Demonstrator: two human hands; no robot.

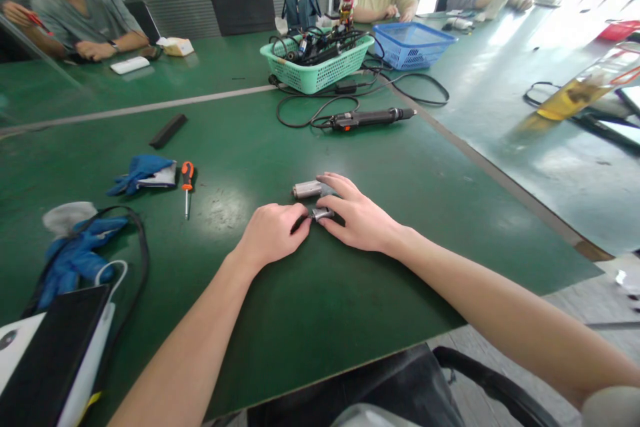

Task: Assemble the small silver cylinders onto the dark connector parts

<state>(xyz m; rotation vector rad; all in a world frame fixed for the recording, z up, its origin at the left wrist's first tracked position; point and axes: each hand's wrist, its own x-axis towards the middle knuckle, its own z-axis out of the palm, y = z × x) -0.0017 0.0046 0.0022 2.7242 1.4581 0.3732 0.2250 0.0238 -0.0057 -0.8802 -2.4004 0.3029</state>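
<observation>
My left hand (273,232) and my right hand (357,217) meet at the middle of the green table (310,307). Both pinch a small grey metal part (321,213) between their fingertips. The left hand's fingers are curled in. My right hand's fingers lie partly over a short silver cylinder (306,189) just beyond the part. What the small part is I cannot make out.
An orange-handled screwdriver (187,181) and blue gloves (143,172) lie to the left. A green basket (316,61) of cables, a blue basket (411,43) and a corded electric screwdriver (373,118) sit further back. Other people sit at the far side. A black device (47,353) lies near left.
</observation>
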